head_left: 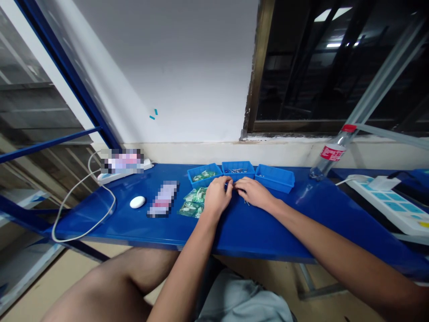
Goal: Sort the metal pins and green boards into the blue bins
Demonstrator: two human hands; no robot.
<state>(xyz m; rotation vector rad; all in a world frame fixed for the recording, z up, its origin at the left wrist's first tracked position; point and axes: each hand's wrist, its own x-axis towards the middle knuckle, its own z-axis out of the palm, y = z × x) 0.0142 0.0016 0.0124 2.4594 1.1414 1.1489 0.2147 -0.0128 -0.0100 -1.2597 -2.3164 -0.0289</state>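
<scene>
My left hand and my right hand are close together over the blue table, just in front of the middle blue tray. The fingers of both hands are curled, and what they pinch is too small to make out. Small metal pieces lie in the middle tray, and a few thin ones rest on the table under my right hand. Green packets are piled beside my left hand. More green packets are in the left blue tray. The right blue tray shows nothing inside.
A blurred-out flat object and a white oval object lie on the table at left, near a looping cable. A bottle with a red cap leans at back right. Power strips sit at both sides.
</scene>
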